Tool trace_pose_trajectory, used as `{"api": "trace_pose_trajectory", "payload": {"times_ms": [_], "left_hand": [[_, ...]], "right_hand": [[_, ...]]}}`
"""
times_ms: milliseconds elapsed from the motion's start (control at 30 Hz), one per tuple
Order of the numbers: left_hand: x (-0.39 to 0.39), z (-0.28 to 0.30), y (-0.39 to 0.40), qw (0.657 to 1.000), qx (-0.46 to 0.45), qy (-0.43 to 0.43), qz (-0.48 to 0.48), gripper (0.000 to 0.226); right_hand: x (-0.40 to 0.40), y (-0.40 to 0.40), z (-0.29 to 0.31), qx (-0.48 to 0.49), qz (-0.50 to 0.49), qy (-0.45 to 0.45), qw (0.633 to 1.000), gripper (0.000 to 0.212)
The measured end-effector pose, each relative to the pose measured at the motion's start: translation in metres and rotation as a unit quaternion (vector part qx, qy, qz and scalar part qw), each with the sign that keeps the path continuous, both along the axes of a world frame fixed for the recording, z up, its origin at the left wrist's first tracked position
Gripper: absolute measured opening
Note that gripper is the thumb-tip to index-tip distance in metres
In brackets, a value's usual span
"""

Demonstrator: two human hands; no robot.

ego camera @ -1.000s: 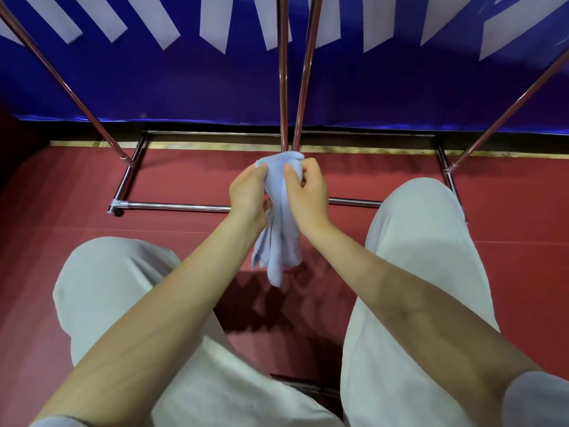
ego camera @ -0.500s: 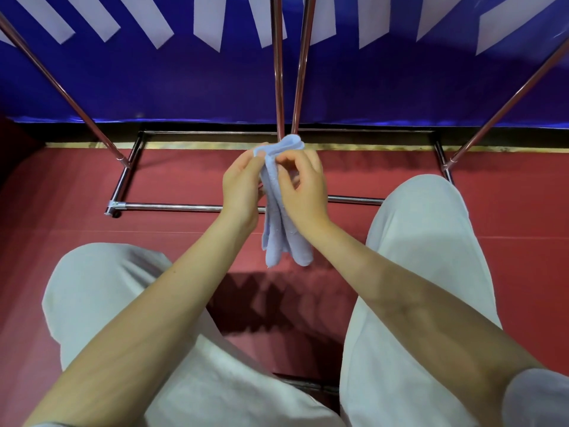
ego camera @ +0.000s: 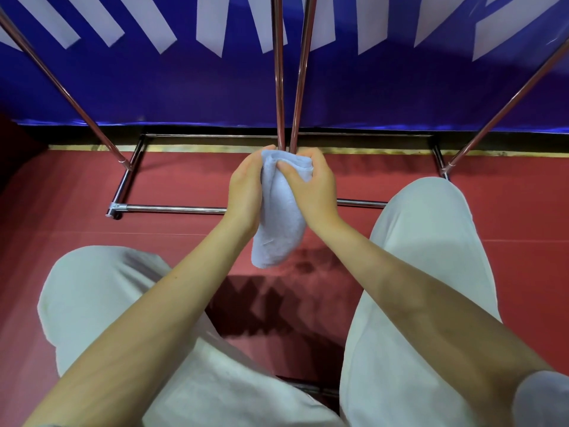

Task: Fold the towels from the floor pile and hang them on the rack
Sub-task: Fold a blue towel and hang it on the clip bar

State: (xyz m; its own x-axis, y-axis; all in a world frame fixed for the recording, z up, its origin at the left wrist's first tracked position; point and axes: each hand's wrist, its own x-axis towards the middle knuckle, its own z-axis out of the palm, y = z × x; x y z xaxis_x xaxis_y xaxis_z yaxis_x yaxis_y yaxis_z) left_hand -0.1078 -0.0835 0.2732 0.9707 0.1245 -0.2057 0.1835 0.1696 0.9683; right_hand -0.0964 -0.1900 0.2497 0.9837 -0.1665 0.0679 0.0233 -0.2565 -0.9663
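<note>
Both hands are clamped on one small pale blue towel (ego camera: 278, 217), held in the air above the red floor (ego camera: 61, 211) between the person's knees. The left hand (ego camera: 246, 192) wraps the towel's left edge, and the right hand (ego camera: 314, 189) pinches the folded top with thumb in front and fingers behind, so the cloth hangs down from the two grips as a narrow, bunched strip. The towel's top sits just in front of the two middle poles (ego camera: 289, 87) of the metal rack (ego camera: 172, 208), whose base bars lie on the floor beyond the hands. No floor pile shows in this view. The fold looks loose rather than flat — the lower end is rounded and creased — so the likely trouble, as I judge it, is that the layers slip apart once one hand lets go, leaving the towel to open or drop to the floor. A second risk is hanging it unevenly, so that the heavier side drags it off the bar — squaring the edges first would help.
</note>
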Motion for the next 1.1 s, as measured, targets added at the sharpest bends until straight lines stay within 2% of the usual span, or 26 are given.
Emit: {"api": "trace_pose_trajectory", "payload": {"times_ms": [133,200,367,400,533,600,900,967,1100], "left_hand": [[-0.004,-0.006,-0.001,0.995,0.078,-0.054,-0.016,0.012],[-0.004,-0.008,0.002,0.992,0.103,-0.072,0.000,0.020],[0.005,-0.001,0.019,0.994,0.054,-0.076,0.060,0.032],[0.006,0.001,0.022,0.993,0.043,-0.079,0.069,0.033],[0.009,0.009,0.034,0.992,0.016,-0.082,0.091,0.037],[0.008,0.011,0.036,0.992,0.016,-0.083,0.096,0.036],[0.013,0.017,0.048,0.988,-0.055,-0.084,0.121,0.025],[0.015,0.017,0.050,0.986,-0.075,-0.083,0.120,0.020],[0.023,0.015,0.055,0.983,-0.086,-0.088,0.136,0.014]], "right_hand": [[0.003,-0.003,0.000,0.035,0.007,-0.009,0.999,0.018],[0.004,-0.004,0.001,0.072,0.020,-0.005,0.997,0.010],[0.005,-0.002,-0.004,0.174,0.105,0.006,0.979,0.031],[0.006,-0.001,-0.007,0.175,0.123,0.016,0.977,0.034],[0.008,0.006,-0.028,0.050,0.180,0.077,0.979,0.032],[0.010,0.012,-0.040,0.020,0.196,0.103,0.975,0.030],[0.011,0.033,-0.069,-0.012,0.199,0.166,0.966,0.010],[0.011,0.036,-0.074,-0.020,0.189,0.175,0.966,0.016],[0.010,0.032,-0.071,0.051,0.141,0.206,0.967,0.019]]}}
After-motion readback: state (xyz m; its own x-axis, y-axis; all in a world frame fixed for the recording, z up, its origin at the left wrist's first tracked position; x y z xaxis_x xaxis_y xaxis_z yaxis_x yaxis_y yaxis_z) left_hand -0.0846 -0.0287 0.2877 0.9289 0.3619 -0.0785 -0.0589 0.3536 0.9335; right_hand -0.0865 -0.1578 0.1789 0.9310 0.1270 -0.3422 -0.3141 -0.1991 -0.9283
